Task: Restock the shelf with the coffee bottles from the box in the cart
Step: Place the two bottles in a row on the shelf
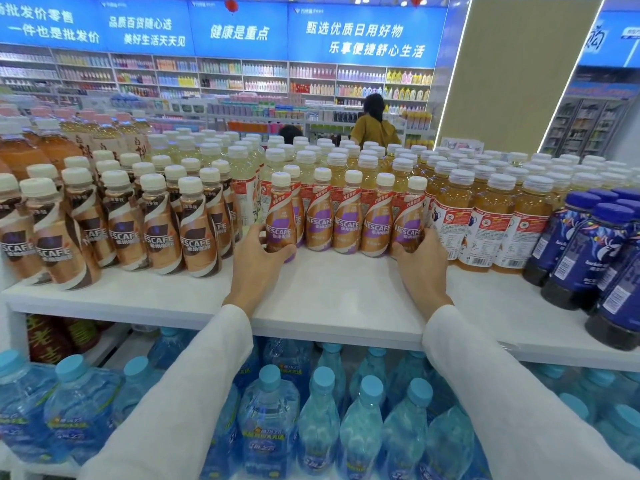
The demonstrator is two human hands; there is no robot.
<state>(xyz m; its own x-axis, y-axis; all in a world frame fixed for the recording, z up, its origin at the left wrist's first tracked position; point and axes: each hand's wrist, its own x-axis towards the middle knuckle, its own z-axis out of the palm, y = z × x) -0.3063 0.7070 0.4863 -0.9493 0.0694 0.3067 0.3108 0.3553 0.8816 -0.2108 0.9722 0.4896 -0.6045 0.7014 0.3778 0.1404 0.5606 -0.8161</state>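
A row of purple-labelled Nescafe coffee bottles (pixel 346 220) stands upright on the white top shelf (pixel 329 292), set back from its front edge. My left hand (pixel 258 265) grips the leftmost bottle (pixel 281 216) of the row, thumb across its base. My right hand (pixel 420 261) curls around the rightmost bottle (pixel 410 220) at its lower part. Both arms wear white sleeves. The box and the cart are out of view.
Brown-labelled Nescafe bottles (pixel 114 230) fill the shelf to the left, amber tea bottles (pixel 485 216) and dark blue bottles (pixel 595 251) to the right. Pale drink bottles stand behind. Blue-capped water bottles (pixel 270 410) sit on the lower shelf. A person in a mustard top (pixel 374 126) stands far back.
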